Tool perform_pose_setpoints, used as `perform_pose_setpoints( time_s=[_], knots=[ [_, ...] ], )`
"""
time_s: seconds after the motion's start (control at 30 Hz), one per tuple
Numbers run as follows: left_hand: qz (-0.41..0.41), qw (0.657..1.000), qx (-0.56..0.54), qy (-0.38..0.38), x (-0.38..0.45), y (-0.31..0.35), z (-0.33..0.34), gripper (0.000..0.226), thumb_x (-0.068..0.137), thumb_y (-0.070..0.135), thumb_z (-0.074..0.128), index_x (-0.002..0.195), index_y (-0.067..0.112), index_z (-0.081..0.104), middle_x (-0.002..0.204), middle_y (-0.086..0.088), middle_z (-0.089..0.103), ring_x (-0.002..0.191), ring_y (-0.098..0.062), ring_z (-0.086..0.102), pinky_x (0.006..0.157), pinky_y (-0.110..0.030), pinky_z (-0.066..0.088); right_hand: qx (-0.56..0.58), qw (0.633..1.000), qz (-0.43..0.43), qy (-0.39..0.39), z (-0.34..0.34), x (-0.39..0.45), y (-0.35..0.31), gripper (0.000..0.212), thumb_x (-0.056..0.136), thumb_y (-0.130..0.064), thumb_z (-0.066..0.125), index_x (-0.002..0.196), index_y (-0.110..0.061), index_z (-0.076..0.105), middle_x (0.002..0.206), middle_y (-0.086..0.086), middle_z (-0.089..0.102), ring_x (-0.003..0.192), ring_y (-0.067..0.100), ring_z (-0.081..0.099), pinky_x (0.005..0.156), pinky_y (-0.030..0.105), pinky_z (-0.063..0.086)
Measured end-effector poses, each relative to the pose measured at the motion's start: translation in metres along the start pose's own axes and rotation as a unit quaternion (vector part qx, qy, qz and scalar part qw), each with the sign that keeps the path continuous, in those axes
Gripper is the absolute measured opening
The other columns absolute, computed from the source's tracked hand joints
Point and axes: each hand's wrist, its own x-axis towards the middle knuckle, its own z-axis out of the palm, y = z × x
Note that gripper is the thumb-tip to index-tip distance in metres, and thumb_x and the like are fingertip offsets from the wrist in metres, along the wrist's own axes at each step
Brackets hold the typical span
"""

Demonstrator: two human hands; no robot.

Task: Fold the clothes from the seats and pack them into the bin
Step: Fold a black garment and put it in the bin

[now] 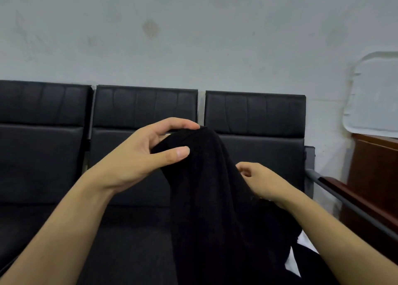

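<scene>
Head view: black garment (pixel 215 198) is held up at frame centre, over the seats (pixel 140 112). Its top edge is pinched by left hand (pixel 137 155); right hand (pixel 258 183) is curled loosely beside it, grip unclear. Unfolded; a second corner grip is needed next. Bin unseen.

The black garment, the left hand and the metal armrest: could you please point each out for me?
black garment (pixel 206 198), head view, hanging middle of the cloth.
left hand (pixel 137 155), head view, the palm; its grip pinches the garment's top.
metal armrest (pixel 336 192), head view, the grey bar.
</scene>
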Motion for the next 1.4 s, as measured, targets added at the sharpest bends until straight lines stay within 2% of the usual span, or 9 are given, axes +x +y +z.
perform_pose_setpoints(
  time_s=[0.27,0.4,0.5,0.63,0.7,0.87,1.0,1.27,1.4],
  knots=[
    [-0.052,0.996,-0.051,0.053,0.005,-0.015,-0.006,0.027,0.097,0.026,0.060,0.121,0.029,0.071,0.117,-0.007,0.073,0.107,-0.022,0.071,0.084,-0.030,0.059,0.267,0.955,-0.041,-0.118,0.020,-0.034,-0.008,0.046,0.109,-0.054,0.034,0.130,-0.030,0.066,0.110,0.003,0.079,0.046,0.010,0.044,0.046,0.019,0.035],
    [-0.048,0.993,-0.037,0.098,0.004,-0.012,-0.014,0.030,0.097,0.024,0.059,0.124,0.028,0.069,0.117,-0.008,0.074,0.107,-0.029,0.072,0.084,-0.033,0.061,0.209,0.971,-0.116,-0.025,0.006,-0.023,-0.018,0.024,0.107,-0.033,0.056,0.126,-0.039,0.070,0.071,-0.006,0.071,0.046,0.010,0.042,0.057,0.016,0.042],
    [-0.045,0.992,-0.014,0.117,0.001,-0.010,-0.024,0.031,0.101,0.021,0.057,0.129,0.030,0.067,0.123,-0.013,0.072,0.116,-0.037,0.068,0.095,-0.045,0.058,0.159,0.976,-0.150,0.007,-0.010,-0.015,-0.027,0.023,0.102,-0.028,0.065,0.119,-0.040,0.074,0.067,0.011,0.062,0.048,0.010,0.042,0.060,0.007,0.040],
    [-0.026,0.975,0.176,0.132,-0.005,-0.013,-0.041,0.034,0.107,0.021,0.054,0.132,0.043,0.063,0.131,0.034,0.061,0.126,0.016,0.052,0.102,-0.008,0.040,0.228,0.959,-0.163,0.049,-0.029,-0.005,-0.041,0.022,0.100,-0.023,0.067,0.118,-0.033,0.076,0.050,-0.005,0.046,0.049,0.014,0.032,0.053,0.014,0.035],
    [-0.034,0.958,0.245,0.142,-0.007,-0.017,-0.050,0.039,0.107,0.022,0.055,0.137,0.046,0.058,0.133,0.048,0.052,0.123,0.030,0.041,0.101,-0.008,0.033,0.270,0.948,-0.151,0.071,-0.036,0.002,-0.045,0.019,0.100,-0.022,0.068,0.113,-0.031,0.078,0.050,-0.004,0.042,0.049,0.013,0.030,0.051,0.018,0.033],
    [-0.095,0.960,0.216,0.149,-0.008,-0.034,-0.057,0.030,0.099,0.030,0.068,0.125,0.046,0.067,0.112,0.010,0.078,0.103,-0.002,0.072,0.101,-0.030,0.049,0.346,0.918,-0.150,0.120,-0.034,0.013,-0.042,0.015,0.100,-0.016,0.068,0.107,-0.021,0.081,0.068,-0.013,0.065,0.049,0.007,0.038,0.047,0.018,0.033],
    [-0.119,0.945,0.235,0.194,-0.002,-0.052,-0.054,0.017,0.090,0.035,0.079,0.105,0.040,0.075,0.108,0.019,0.076,0.112,0.003,0.065,0.100,-0.029,0.047,0.348,0.915,-0.151,0.134,-0.029,0.020,-0.034,0.015,0.099,-0.013,0.068,0.105,-0.020,0.080,0.065,-0.016,0.063,0.051,0.007,0.039,0.046,0.017,0.032],
    [-0.137,0.934,0.267,0.194,0.006,-0.071,-0.041,0.016,0.094,0.041,0.074,0.094,0.027,0.067,0.072,0.007,0.075,0.051,0.000,0.052,0.060,-0.026,0.040,0.331,0.915,-0.164,0.160,-0.040,0.016,-0.029,0.014,0.099,-0.016,0.070,0.103,-0.024,0.081,0.074,-0.014,0.068,0.050,0.008,0.040,0.046,0.017,0.035],
    [-0.141,0.938,0.258,0.182,0.006,-0.070,-0.046,0.024,0.099,0.040,0.067,0.095,0.019,0.056,0.062,-0.004,0.062,0.050,-0.008,0.038,0.058,-0.029,0.035,0.337,0.911,-0.148,0.187,-0.048,0.012,-0.022,0.017,0.099,-0.016,0.070,0.100,-0.027,0.082,0.081,-0.013,0.071,0.051,0.008,0.040,0.046,0.016,0.036]
  ],
)
